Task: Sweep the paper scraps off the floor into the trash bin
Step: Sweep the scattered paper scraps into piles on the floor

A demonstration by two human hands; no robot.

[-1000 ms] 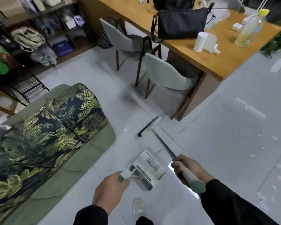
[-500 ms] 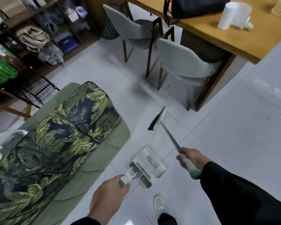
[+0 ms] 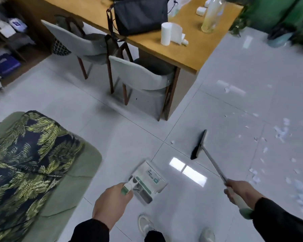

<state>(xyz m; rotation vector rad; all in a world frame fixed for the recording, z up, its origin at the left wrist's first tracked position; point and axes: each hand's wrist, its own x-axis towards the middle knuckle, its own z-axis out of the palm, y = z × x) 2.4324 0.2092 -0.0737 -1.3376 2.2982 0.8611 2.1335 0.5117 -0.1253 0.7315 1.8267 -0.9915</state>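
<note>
Left hand grips the dustpan handle; pan sits just beyond it. Right hand clenched around the broom handle, its black head on the floor right of the dustpan. Paper scraps lie scattered farther right of the broom head, well apart from the dustpan.

Single head view — looks steeply down from standing height at the floor, desk near, ahead.
</note>
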